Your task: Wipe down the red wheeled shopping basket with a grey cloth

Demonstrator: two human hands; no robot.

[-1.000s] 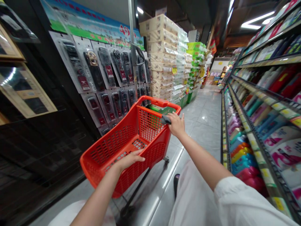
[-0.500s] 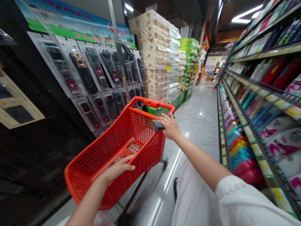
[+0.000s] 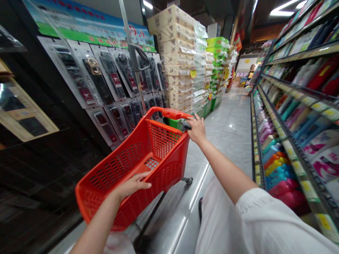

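Note:
A red plastic shopping cart (image 3: 148, 204) stands in front of me at an angle, its basket bare inside. My left hand (image 3: 134, 185) rests on the near side rim, thumb apart from the fingers, which lie over the edge. At the handle end, my right hand (image 3: 196, 128) lies on the corner of the cart beside a dark grey part (image 3: 185, 125), fingers spread over it. A thin metal pole with a dark loop (image 3: 141, 58) rises behind the cart.
Packaged belts (image 3: 95, 77) hang on the left wall. Stacked beige packs (image 3: 177, 53) and green packs (image 3: 218, 49) line the far left. Shelves of bottles (image 3: 291, 141) run along the right. Grey tiled floor (image 3: 233, 141) lies between.
The cart's handle end has swung slightly, and my right hand has shifted a little right and down at its corner. My left hand stays on the rim. The view has shifted slightly.

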